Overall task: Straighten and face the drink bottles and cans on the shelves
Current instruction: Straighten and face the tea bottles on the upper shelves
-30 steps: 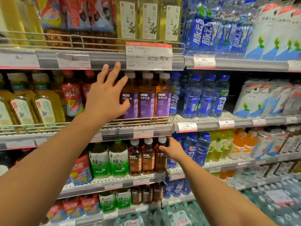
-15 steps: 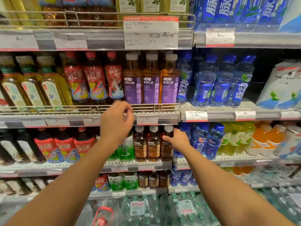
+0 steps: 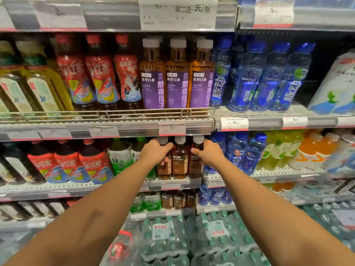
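Observation:
Three brown tea bottles with white caps stand in a row on the middle shelf (image 3: pixel 169 184). My left hand (image 3: pixel 154 152) grips the left brown bottle (image 3: pixel 164 170) around its neck and shoulder. My right hand (image 3: pixel 208 153) grips the right brown bottle (image 3: pixel 195 169) the same way. The middle brown bottle (image 3: pixel 180 160) stands free between my hands, its label facing out. On the shelf above, three purple-labelled tea bottles (image 3: pixel 177 81) face front behind a wire rail (image 3: pixel 153 112).
Red-labelled bottles (image 3: pixel 96 81) and yellow-green tea bottles (image 3: pixel 40 87) fill the upper left. Blue drink bottles (image 3: pixel 267 77) stand at the right of both shelves. Green tea bottles (image 3: pixel 120 157) sit left of my left hand. Shrink-wrapped water packs (image 3: pixel 182 237) lie at the bottom.
My left hand dropped from the upper shelf rail to the middle shelf and took hold of the left brown bottle. My right hand stayed on the right brown bottle. The view tilted down.

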The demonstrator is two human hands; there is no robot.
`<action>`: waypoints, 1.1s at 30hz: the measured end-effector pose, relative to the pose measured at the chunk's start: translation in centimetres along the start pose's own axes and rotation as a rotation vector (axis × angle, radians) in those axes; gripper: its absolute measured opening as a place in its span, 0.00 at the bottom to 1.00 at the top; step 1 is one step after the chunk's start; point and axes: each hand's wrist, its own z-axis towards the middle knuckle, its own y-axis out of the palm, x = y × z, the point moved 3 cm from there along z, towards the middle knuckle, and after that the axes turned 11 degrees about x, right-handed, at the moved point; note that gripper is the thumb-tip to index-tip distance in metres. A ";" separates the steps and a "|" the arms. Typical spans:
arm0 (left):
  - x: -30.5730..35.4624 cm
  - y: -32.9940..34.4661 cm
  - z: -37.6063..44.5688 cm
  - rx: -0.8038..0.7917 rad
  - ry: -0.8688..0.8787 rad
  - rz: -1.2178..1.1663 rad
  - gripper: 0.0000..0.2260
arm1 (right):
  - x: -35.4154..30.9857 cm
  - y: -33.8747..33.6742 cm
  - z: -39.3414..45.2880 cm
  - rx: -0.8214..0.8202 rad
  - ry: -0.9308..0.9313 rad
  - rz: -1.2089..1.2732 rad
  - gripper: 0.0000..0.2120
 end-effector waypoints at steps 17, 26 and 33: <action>-1.9 1.7 0.8 0.258 0.004 0.204 0.21 | 0.1 -0.5 -0.7 -0.088 -0.016 0.062 0.24; -1.7 1.3 1.4 0.252 0.031 0.182 0.24 | -1.2 -1.7 -3.4 0.008 -0.032 0.076 0.29; -1.2 1.0 1.6 0.111 -0.046 0.195 0.34 | -2.2 -3.1 -5.2 0.110 -0.045 0.193 0.24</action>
